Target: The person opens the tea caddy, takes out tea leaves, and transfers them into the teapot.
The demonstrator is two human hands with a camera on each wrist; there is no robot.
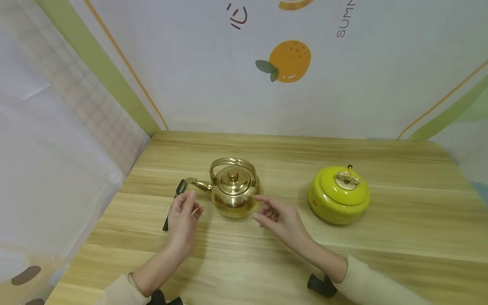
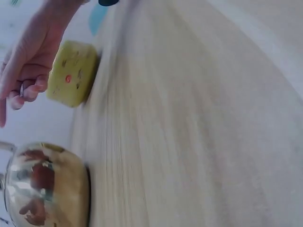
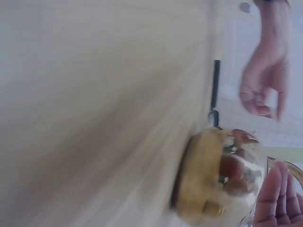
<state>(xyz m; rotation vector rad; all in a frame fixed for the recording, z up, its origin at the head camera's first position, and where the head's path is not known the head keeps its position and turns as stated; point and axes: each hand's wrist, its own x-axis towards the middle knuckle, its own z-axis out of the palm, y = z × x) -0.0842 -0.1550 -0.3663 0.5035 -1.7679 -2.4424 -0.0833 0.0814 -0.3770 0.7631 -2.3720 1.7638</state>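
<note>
Between left and right fingers (image 1: 269, 201), golden kettle (image 1: 233, 195)

We see a gold kettle (image 1: 233, 202) between our left hand (image 1: 182, 222) and right hand (image 1: 283, 220), a yellow pot (image 1: 337, 201) rightward, grain-streaked table (image 1: 236, 267) below.

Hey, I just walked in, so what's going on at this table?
A person has both bare hands raised around a shiny gold kettle, the left hand by its spout and the right hand on the opposite side. Neither hand is holding anything. The kettle stands upright on the wooden table with its lid on. A lidded yellow pot sits off to the right, and a slim dark object lies beyond the left hand.
</note>
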